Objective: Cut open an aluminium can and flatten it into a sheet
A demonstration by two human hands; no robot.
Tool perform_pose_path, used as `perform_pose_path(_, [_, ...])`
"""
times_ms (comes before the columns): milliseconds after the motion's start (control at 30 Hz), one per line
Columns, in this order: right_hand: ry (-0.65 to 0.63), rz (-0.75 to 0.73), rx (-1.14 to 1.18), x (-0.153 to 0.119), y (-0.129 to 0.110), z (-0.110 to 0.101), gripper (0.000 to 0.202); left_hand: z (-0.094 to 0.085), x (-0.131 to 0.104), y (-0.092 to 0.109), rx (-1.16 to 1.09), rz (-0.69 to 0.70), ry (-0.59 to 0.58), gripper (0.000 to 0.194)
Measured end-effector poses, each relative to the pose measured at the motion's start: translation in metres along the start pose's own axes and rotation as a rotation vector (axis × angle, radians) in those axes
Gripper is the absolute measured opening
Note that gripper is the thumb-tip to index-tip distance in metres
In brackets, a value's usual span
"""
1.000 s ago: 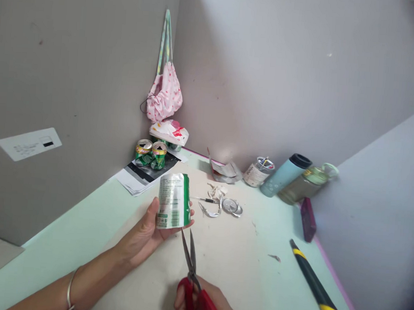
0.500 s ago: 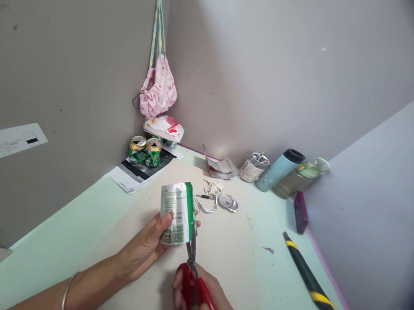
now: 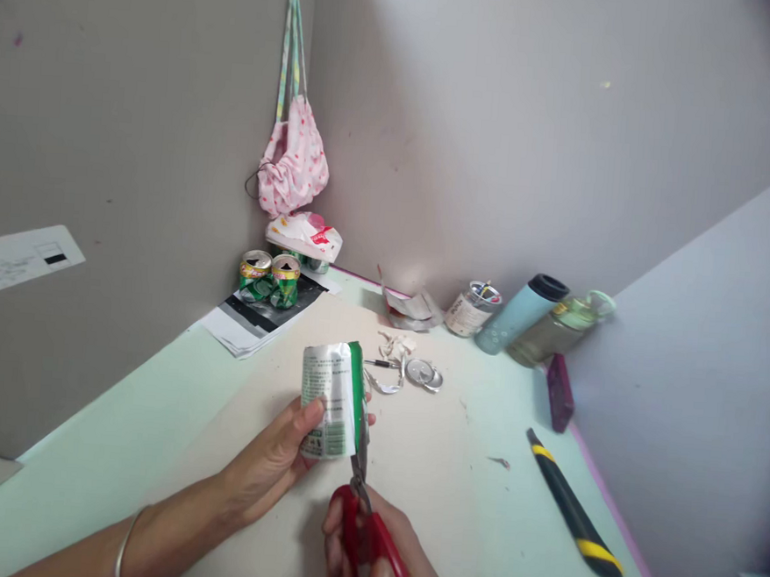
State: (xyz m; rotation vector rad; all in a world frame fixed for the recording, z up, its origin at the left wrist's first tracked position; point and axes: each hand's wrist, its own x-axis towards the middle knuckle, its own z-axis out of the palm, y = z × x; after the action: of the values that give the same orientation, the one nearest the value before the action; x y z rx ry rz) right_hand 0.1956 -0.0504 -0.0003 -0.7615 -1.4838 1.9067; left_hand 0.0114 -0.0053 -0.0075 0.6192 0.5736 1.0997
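Observation:
My left hand (image 3: 292, 440) grips a cut-open silver and green drink can (image 3: 330, 399), a sleeve with its ends removed, thumb on the printed front and fingers behind it. Red-handled scissors (image 3: 355, 506) are in my right hand (image 3: 380, 552), fingers through the handle loops. Their blades point up and meet the can's lower right edge along the green strip. How far the blades have gone into the metal I cannot tell. Beyond the can, cut-off silver can ends (image 3: 422, 375) lie by a thin curled metal strip (image 3: 388, 387) and a black pen (image 3: 381, 364).
Two crushed green cans (image 3: 284, 281) stand on printed sheets (image 3: 243, 338) at the back left. A pen tin (image 3: 469, 312), a blue tumbler (image 3: 518, 317) and a green bottle (image 3: 546, 335) line the back right wall. A black-yellow handled tool (image 3: 571, 504) lies at right.
The can and my left hand have shifted slightly right. The scissor blades stay at the can's edge and look closer together than before.

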Motion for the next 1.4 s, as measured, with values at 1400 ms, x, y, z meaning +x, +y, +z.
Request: perform_pose_path(1400, [0.225,0.143,0.074,-0.005,0.001,0.016,0.069,-0.001,0.001,-0.001,-0.069,0.035,-0.004,0.043])
